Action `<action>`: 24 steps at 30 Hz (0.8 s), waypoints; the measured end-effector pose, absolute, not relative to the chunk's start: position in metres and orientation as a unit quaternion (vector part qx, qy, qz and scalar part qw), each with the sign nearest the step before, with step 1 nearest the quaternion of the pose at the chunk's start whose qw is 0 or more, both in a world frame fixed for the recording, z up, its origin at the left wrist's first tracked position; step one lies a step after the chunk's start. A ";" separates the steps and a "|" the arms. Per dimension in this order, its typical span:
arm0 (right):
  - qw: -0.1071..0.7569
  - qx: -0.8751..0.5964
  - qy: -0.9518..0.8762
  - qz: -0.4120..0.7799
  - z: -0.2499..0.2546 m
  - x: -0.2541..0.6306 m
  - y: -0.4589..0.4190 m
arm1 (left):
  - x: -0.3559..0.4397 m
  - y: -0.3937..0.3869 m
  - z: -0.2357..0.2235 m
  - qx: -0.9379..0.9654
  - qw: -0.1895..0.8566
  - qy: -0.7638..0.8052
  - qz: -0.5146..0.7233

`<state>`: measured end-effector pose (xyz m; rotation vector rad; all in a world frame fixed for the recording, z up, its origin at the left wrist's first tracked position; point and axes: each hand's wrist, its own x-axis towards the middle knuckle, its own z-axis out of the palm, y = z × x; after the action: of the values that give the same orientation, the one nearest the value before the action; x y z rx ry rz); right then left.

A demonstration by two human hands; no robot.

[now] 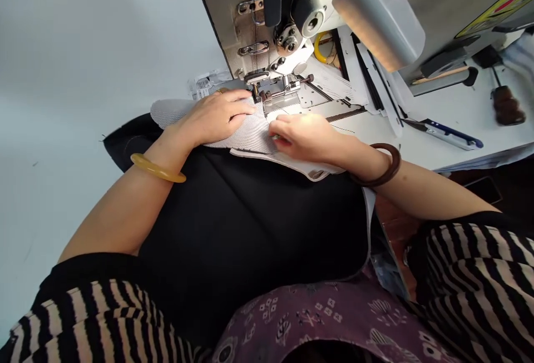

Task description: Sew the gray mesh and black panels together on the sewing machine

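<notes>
A: What are the fingers doing?

B: The left hand (pixel 221 115) lies palm down, fingers extended and slightly parted, pressing on the pale mesh fabric (pixel 246 136) rather than gripping it. The right hand (pixel 308 137) is curled, thumb and forefinger drawn close together at the fabric's right side; I can't tell whether they pinch it or hold something small.

A: How far along is it?

B: Judging by its place at the presser foot (pixel 256 96), the stitching seems to be under way or about to start. I can't make out any finished seam, so what's done and what's left stays unclear.

A: Where does the mesh sit, exactly?

B: Under the left fingers and between the two hands, its far edge reaching up to the foot. A flap of it shows to the left of the left wrist.

A: And farther out?

B: The black material (pixel 258 212) spreads below both hands, towards the lap. The sewing machine (pixel 240 32) stands beyond the fingertips. Well off to the right, a blue-and-white cutter (pixel 448 135) and a brown-handled screwdriver (pixel 508 107) lie on the white table (pixel 62 73).
</notes>
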<state>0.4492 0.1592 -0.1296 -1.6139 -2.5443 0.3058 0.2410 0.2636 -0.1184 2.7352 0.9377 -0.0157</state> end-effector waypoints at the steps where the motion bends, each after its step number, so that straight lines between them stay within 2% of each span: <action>1: 0.050 -0.488 -0.866 0.099 -0.127 0.448 0.157 | 0.241 0.264 -0.119 0.936 0.120 0.330 -0.010; 5: 0.081 -0.288 -0.952 0.063 -0.125 0.447 0.156 | 0.243 0.261 -0.119 0.937 0.092 0.335 -0.028; 9: 0.123 -0.188 -0.969 0.102 -0.139 0.447 0.161 | 0.247 0.251 -0.118 0.937 0.055 0.345 -0.033; 13: 0.138 -0.153 -0.968 0.140 -0.145 0.447 0.159 | 0.254 0.233 -0.115 0.923 0.019 0.380 -0.058; 24: 0.167 -0.122 -0.959 0.194 -0.140 0.453 0.150 | 0.266 0.195 -0.109 0.895 -0.002 0.437 -0.088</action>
<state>0.4527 0.1502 -0.1399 -0.3466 -2.7288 0.5525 0.2656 0.1951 -0.1091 2.8158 1.3748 -0.2781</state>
